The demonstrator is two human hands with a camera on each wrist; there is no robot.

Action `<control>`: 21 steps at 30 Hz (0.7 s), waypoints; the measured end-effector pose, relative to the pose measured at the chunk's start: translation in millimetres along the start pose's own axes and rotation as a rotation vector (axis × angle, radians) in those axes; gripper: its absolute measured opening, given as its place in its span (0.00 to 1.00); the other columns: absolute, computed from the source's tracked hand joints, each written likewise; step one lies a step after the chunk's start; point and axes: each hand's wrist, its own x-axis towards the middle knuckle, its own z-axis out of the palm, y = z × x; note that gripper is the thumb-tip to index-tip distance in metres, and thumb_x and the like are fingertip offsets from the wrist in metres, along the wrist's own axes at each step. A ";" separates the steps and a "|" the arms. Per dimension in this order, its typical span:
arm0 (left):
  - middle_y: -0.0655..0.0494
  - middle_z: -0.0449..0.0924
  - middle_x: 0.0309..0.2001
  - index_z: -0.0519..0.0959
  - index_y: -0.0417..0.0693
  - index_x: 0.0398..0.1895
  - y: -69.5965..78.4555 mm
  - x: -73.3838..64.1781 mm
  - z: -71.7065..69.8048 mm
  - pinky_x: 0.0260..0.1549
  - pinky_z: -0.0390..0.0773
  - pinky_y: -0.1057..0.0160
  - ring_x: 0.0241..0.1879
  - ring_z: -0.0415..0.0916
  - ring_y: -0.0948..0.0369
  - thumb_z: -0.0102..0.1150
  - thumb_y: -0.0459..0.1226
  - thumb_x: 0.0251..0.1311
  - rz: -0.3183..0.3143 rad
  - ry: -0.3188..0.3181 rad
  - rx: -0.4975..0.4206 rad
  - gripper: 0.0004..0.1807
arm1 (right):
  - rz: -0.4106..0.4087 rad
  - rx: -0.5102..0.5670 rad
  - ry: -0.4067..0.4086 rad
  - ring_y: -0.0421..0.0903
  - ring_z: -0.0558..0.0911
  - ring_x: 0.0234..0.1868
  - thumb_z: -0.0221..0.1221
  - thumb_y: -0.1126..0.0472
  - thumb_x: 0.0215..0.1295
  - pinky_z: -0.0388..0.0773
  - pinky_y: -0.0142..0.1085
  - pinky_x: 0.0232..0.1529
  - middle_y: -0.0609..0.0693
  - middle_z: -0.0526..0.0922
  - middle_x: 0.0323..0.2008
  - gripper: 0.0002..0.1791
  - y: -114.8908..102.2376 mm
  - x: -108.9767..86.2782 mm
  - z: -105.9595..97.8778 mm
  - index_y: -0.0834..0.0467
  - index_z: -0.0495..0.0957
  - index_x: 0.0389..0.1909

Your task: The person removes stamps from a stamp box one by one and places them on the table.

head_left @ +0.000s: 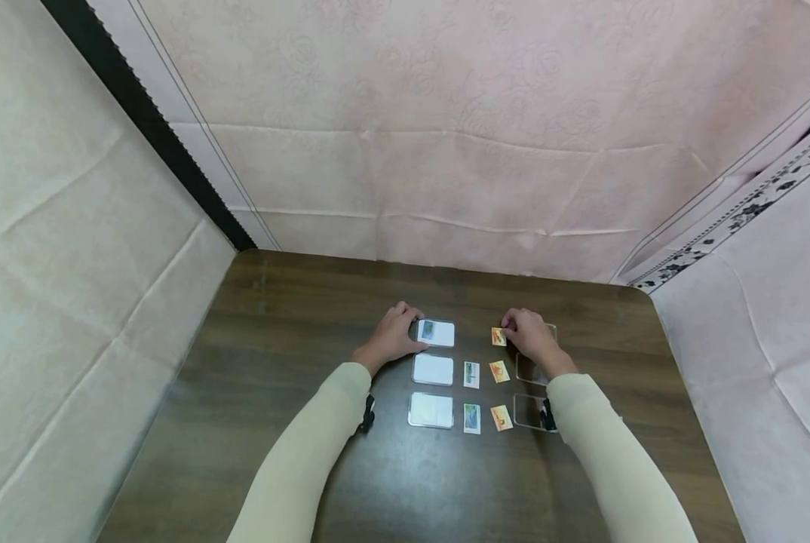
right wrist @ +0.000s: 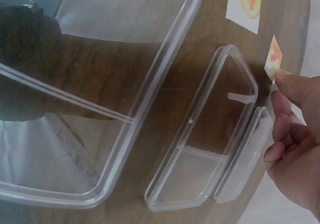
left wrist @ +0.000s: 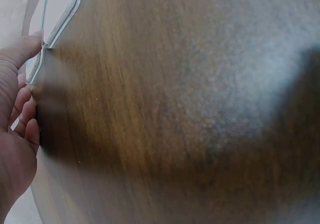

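On the left, the left hand (head_left: 394,332) grips the left end of the farthest white-backed plastic case (head_left: 447,336), thumb at the near corner and fingers at the far one. A bluish postage stamp (head_left: 428,330) lies on that case. Across the table, the right hand (head_left: 531,336) pinches the edge of the farthest orange stamp (head_left: 498,337) between thumb and index finger. In the right wrist view this stamp (right wrist: 273,59) stands tilted at the thumb tip. Under the right hand and wrist, clear plastic cases (right wrist: 172,119) are partly hidden.
Two more white-backed cases (head_left: 433,369) lie nearer on the left. Two bluish stamps (head_left: 471,375) and two further orange stamps (head_left: 499,371) form columns between them and the clear cases. Pale cloth (head_left: 446,181) hangs behind the brown wooden table (head_left: 296,332).
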 end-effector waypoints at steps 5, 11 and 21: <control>0.54 0.70 0.62 0.75 0.53 0.66 0.2 0.9 -1.2 0.60 0.74 0.51 0.58 0.67 0.55 0.74 0.52 0.59 -0.006 -0.002 0.002 0.34 | -0.060 0.001 0.025 0.53 0.79 0.42 0.62 0.62 0.73 0.81 0.49 0.47 0.58 0.80 0.43 0.05 -10.5 0.7 -1.9 0.60 0.80 0.44; 0.53 0.70 0.61 0.75 0.53 0.66 -1.7 2.8 -0.9 0.60 0.74 0.52 0.58 0.68 0.55 0.74 0.53 0.58 0.004 0.000 0.005 0.34 | -0.088 0.072 0.018 0.52 0.79 0.44 0.62 0.61 0.74 0.82 0.47 0.47 0.56 0.80 0.45 0.05 -33.9 0.5 1.8 0.57 0.80 0.46; 0.53 0.70 0.61 0.76 0.53 0.65 -2.3 4.3 0.5 0.60 0.74 0.51 0.58 0.68 0.55 0.75 0.53 0.57 0.006 -0.004 0.004 0.34 | -0.188 0.113 0.019 0.50 0.79 0.46 0.65 0.60 0.71 0.81 0.48 0.53 0.54 0.82 0.46 0.10 -65.4 4.9 23.9 0.57 0.83 0.50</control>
